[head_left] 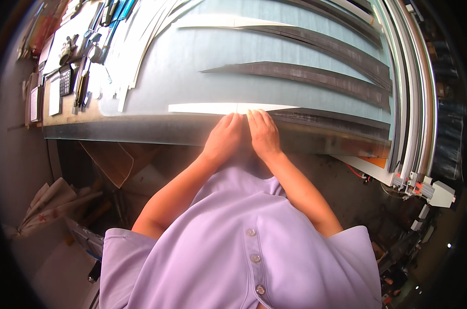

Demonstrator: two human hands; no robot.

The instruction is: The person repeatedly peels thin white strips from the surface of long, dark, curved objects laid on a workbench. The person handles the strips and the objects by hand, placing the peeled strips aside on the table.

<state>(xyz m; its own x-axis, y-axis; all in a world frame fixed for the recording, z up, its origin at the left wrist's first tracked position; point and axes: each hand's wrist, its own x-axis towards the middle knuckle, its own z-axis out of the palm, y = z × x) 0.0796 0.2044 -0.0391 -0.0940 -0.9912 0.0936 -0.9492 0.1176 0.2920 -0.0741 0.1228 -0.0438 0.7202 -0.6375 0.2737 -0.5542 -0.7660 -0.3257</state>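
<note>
Starting at the worktop's (156,95) L edge, I see a white pad (55,95) nr the near L corner, w/ a dark calculator (65,82) just beside it and a clutter of pens and tools farther up that side. Next, a spread of loose pale strips (141,54), running up toward the far edge, approx. lengthwise away from the person.

Then the white strip (200,108), lying flat nr the middle of the near edge, long axis L–R, roughly parallel w/ that edge. Its L end reaches well past the L hand (224,135); that hand is the nearer one to that end. Fingers are bunched, tips at the strip's near side; can't tell whether they pinch it or only press on it.

Just to the R, w/ a narrow gap btwn, the R hand (265,133) has fingers together, tips on or at the same strip; again can't tell if it's clamped. So the strip lies just beyond both sets of fingertips, crosswise to the forearms.

Past the R hand a dark strip (341,119) carries on along the near edge toward the near R corner; can't tell if it's joined to the white one. More dark strips (321,80) lie behind it, and long metal rails (411,92) line the R edge.
</note>
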